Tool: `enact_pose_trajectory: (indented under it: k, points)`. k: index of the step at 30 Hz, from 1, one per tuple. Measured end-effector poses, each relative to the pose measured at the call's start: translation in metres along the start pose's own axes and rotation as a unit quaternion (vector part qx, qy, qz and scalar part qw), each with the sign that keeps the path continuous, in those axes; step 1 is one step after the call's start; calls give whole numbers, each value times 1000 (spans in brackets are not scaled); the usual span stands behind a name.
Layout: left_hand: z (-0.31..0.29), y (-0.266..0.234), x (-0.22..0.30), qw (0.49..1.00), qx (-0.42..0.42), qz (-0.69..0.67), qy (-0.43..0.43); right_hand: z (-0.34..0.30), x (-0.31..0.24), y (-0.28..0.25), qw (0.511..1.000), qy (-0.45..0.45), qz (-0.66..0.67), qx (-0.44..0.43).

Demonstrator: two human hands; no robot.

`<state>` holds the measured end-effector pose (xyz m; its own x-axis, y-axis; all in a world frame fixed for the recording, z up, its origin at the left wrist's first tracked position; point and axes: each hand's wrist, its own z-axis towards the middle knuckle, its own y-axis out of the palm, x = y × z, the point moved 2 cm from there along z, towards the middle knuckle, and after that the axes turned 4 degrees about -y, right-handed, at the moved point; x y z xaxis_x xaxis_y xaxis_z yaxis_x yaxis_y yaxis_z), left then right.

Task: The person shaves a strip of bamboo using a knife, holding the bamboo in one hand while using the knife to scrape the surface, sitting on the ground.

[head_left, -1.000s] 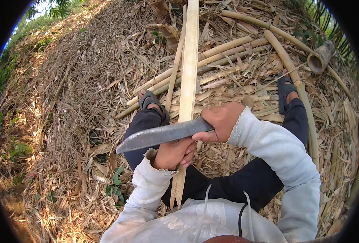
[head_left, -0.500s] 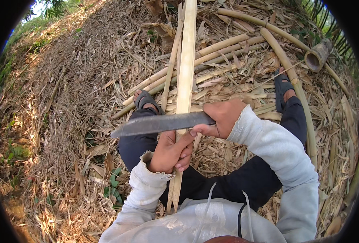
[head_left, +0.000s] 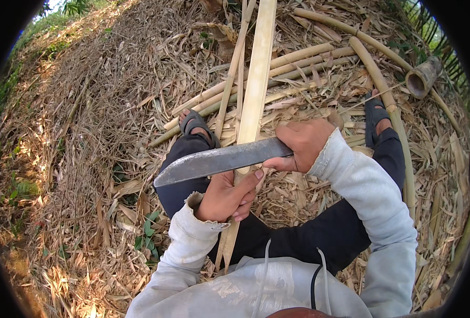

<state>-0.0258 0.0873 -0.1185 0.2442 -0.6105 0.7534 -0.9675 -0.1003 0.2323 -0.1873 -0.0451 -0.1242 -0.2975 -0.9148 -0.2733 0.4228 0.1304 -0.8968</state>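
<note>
A long pale bamboo strip (head_left: 255,85) runs from the top of the picture toward my lap, its near end split into points. My left hand (head_left: 227,199) is wrapped round it close to that near end, thumb pointing right. My right hand (head_left: 305,147) grips a machete (head_left: 213,161), its handle mostly hidden inside the fist. The dark, broad blade lies crosswise over the strip, just beyond my left hand, with its tip to the left above my left knee. A thin sliver hangs beside the strip, right of my left thumb.
Several bamboo poles (head_left: 293,61) lie across the ground beyond my feet. A long curved pole (head_left: 375,79) passes my right foot, and a hollow bamboo section (head_left: 423,78) rests at the far right. Dry leaves and shavings (head_left: 102,122) cover the ground. A stump (head_left: 225,40) stands ahead.
The machete's blade has turned so more of its flat side shows, its tip slightly lower. The strip's far end has shifted right; both hands keep their grips.
</note>
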Motion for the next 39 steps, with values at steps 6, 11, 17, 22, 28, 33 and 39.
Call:
enact_pose_trajectory:
  k: [6,11,17,22,28,33,39]
  points:
    - [3,-1,3,1000,1,-18,-6,5,31,0,997,72,-21,-22]
    - [-4,2,1,999,-5,-36,-18,6,44,-9,997,33,-70,19]
    - [-5,-2,0,998,-5,-45,-36,9,82,-13,979,203,1,11]
    - [-5,-4,-2,999,-4,-34,-23,6,14,3,996,81,2,-25]
    - [-8,-7,-4,1000,-11,3,-4,4,9,6,1000,10,-3,-1]
    - [-7,-4,-5,1000,-7,16,-16,9,56,-7,995,95,-23,-2]
    - [-7,-7,-7,1000,3,17,-5,8,18,10,999,21,0,-25]
